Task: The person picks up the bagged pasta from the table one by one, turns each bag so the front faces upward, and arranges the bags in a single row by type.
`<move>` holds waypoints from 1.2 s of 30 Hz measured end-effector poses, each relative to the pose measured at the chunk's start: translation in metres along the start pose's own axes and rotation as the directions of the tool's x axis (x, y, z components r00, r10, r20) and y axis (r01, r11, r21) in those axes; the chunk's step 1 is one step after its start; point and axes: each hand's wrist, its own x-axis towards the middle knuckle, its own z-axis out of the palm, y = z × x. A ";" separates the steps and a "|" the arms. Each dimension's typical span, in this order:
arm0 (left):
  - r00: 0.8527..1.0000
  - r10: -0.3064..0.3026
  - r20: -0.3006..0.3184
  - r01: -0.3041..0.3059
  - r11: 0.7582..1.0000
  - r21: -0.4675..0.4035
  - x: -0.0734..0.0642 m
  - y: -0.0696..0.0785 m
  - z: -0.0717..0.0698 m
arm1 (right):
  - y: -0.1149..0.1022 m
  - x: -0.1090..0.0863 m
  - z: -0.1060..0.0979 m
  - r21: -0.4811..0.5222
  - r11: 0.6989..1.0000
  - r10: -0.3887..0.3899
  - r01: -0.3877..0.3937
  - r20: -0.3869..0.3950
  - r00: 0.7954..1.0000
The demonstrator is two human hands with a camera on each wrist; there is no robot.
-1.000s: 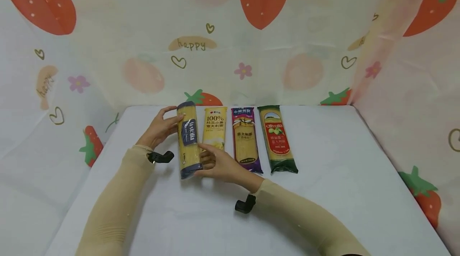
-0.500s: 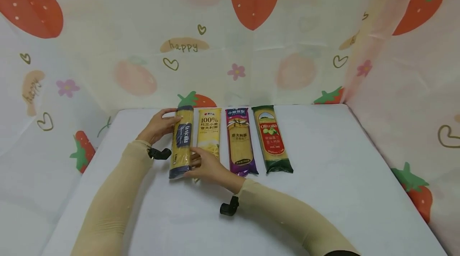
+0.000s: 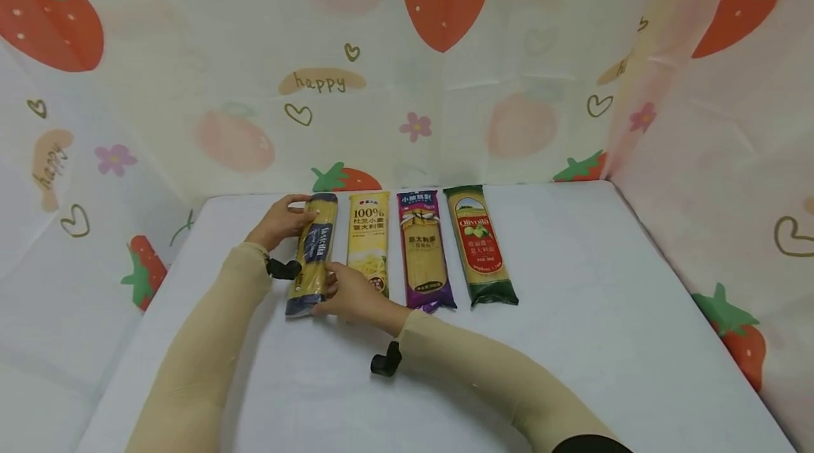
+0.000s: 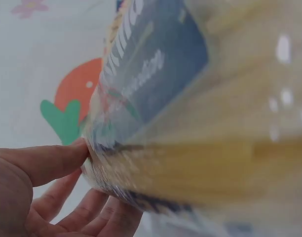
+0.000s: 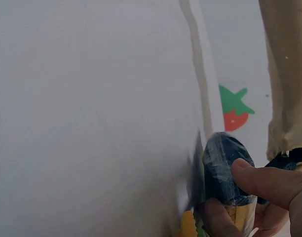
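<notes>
A clear pack of spaghetti (image 3: 311,262) with dark blue ends and a blue label is held between both hands, at the left end of a row of pasta packs. My left hand (image 3: 284,221) grips its far left side; the left wrist view shows thumb and fingers (image 4: 87,212) pinching the wrapper. Lower down, my right hand (image 3: 356,297) holds its near right side, and in the right wrist view the thumb (image 5: 264,180) presses the blue end (image 5: 225,168). Just right of it lies a yellow pasta pack (image 3: 369,234), its lower part partly behind my right hand.
Further right lie a purple pasta pack (image 3: 426,248) and a green and red pasta pack (image 3: 481,244), slightly tilted. All rest on a white-covered table (image 3: 604,312). A strawberry-print cloth (image 3: 521,50) hangs behind and at both sides.
Both hands have moved the blue-ended spaghetti pack left and lower, away from the yellow pack, and its near end now leans left. The head view has shifted slightly.
</notes>
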 end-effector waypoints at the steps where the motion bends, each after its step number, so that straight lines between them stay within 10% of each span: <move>1: 1.000 0.000 -0.002 0.000 1.000 0.019 0.001 -0.001 0.000 | -0.001 0.002 0.001 0.000 1.000 0.001 -0.001 0.006 1.000; 16: 0.998 0.041 -0.053 -0.031 0.982 0.184 0.005 -0.007 -0.005 | -0.006 0.019 0.009 -0.154 0.986 -0.058 0.066 0.055 0.997; 26: 0.999 -0.042 -0.022 0.046 0.970 0.238 0.000 -0.014 -0.011 | -0.010 0.019 0.011 -0.309 0.943 -0.100 0.123 0.091 0.991; 36: 1.000 0.004 0.007 -0.006 0.963 0.269 -0.014 -0.028 -0.014 | -0.006 -0.002 -0.016 -0.201 0.967 -0.145 0.154 0.058 0.988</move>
